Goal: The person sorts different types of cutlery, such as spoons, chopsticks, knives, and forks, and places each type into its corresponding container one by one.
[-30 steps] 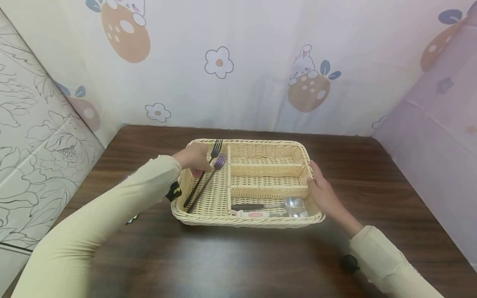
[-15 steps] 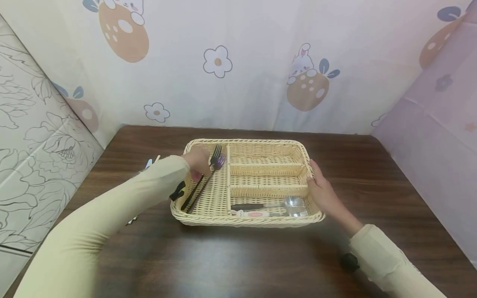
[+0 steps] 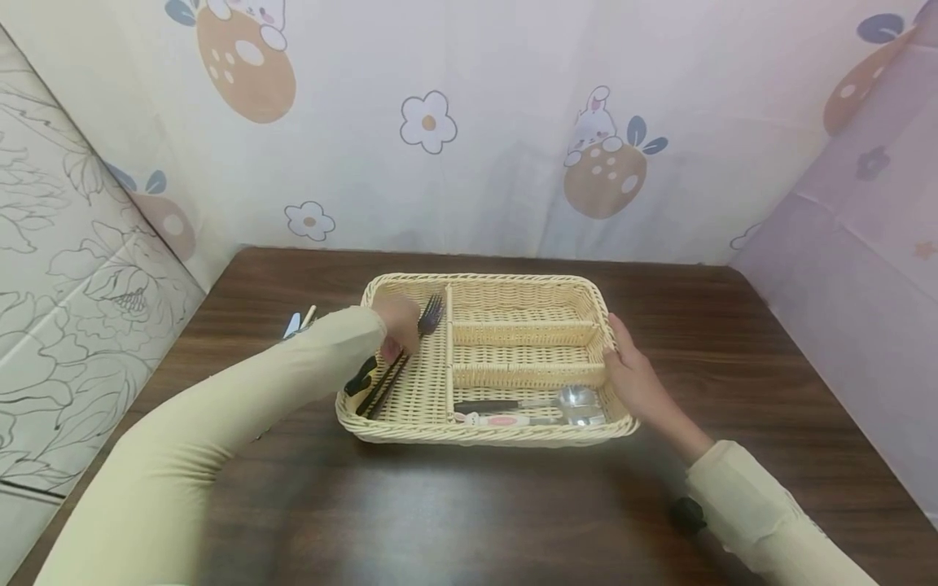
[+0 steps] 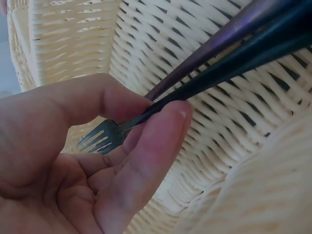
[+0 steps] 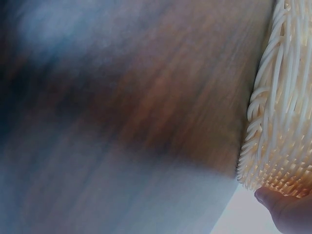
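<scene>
In the head view, my left hand [image 3: 399, 327] is inside the wide left compartment of a cream woven basket [image 3: 538, 437]. Its thumb and fingers pinch a dark teal fork [image 4: 190, 87] by the handle, as the left wrist view shows. Right beside it lies a purplish fork [image 4: 214, 46], its handle almost parallel and partly behind the fingers. Both fork heads point toward the back by the divider. My right hand [image 3: 636, 376] grips the basket's right rim, with the thumb [image 5: 273, 197] over the edge in the right wrist view.
Two spoons, one black-handled [image 3: 487, 406] and one with a bunny handle [image 3: 501, 421], lie in the front right compartment. Left of the basket, a light blue-tipped piece [image 3: 292, 324] and a thin pale stick [image 3: 309, 316] show past the sleeve on the dark wooden table [image 3: 440, 513].
My left hand has shifted right and slightly nearer within the basket. The two forks have come closer together, their heads now overlapping near the divider. My right hand has stayed on the rim.
</scene>
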Available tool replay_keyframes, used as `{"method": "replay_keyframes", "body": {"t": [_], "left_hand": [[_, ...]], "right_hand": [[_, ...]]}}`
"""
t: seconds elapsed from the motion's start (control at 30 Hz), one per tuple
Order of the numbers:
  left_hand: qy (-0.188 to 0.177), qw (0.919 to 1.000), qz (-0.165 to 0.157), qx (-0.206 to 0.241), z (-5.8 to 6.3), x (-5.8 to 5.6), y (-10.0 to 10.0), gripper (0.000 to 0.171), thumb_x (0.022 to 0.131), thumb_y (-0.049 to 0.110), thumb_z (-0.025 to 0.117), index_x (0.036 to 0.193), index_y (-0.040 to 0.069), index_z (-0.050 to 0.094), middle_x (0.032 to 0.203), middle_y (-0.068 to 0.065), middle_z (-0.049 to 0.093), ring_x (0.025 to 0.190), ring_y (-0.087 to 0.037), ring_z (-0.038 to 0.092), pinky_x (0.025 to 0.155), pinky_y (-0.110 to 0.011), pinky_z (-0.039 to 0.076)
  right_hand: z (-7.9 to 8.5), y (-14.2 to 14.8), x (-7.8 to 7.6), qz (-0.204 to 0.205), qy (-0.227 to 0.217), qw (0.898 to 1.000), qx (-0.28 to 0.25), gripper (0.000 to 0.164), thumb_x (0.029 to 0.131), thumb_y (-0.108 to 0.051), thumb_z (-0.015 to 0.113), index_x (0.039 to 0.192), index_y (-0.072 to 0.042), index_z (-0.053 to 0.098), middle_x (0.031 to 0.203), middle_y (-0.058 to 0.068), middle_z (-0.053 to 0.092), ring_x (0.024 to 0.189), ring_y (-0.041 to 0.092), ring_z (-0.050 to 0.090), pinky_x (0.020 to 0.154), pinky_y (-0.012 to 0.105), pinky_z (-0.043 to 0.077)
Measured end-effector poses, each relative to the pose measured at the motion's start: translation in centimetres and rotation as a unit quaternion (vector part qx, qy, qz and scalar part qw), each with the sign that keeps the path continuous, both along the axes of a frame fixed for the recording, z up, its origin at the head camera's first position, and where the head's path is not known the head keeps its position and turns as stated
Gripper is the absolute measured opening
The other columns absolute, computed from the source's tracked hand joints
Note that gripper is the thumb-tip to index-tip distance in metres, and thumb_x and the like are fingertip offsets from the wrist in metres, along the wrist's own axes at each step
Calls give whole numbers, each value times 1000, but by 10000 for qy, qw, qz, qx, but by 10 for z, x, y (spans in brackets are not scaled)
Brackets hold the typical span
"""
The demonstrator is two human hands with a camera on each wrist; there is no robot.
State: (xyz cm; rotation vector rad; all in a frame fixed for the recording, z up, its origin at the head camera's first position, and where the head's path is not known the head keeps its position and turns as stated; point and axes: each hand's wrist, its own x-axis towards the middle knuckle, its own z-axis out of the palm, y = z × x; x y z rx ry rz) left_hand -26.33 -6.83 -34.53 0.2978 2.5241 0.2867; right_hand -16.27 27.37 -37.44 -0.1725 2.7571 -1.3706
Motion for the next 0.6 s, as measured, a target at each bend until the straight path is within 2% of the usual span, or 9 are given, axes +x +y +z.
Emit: {"method": "replay_keyframes", "body": {"t": [0.23, 0.43, 0.6], "left_hand": [[-150, 9996, 98, 212, 5, 7, 4, 13, 76, -2, 61, 89, -1, 57, 66, -13, 64, 52, -19, 63, 51, -28, 52], [-159, 9996, 83, 210, 5, 6, 3, 5, 75, -1, 59, 74, 2, 56, 58, -9, 60, 48, -16, 61, 47, -26, 49], [-232, 9994, 71, 234, 6, 4, 4, 5, 76, 0, 60, 76, 1, 55, 61, -11, 62, 53, -18, 64, 50, -27, 53]], "right_hand": [[-1, -1, 0, -14, 71, 10000, 57, 57, 103, -13, 26, 152, -9, -3, 155, 24, 4, 139, 44, 8, 109, 59, 8], [-1, 0, -2, -38, 100, 9999, 82, 57, 103, -13, 26, 152, -9, -3, 155, 24, 5, 139, 45, 8, 109, 59, 8], [-1, 0, -2, -47, 122, 9998, 115, 57, 103, -13, 26, 152, -8, -2, 155, 24, 4, 139, 44, 8, 110, 58, 8]]}}
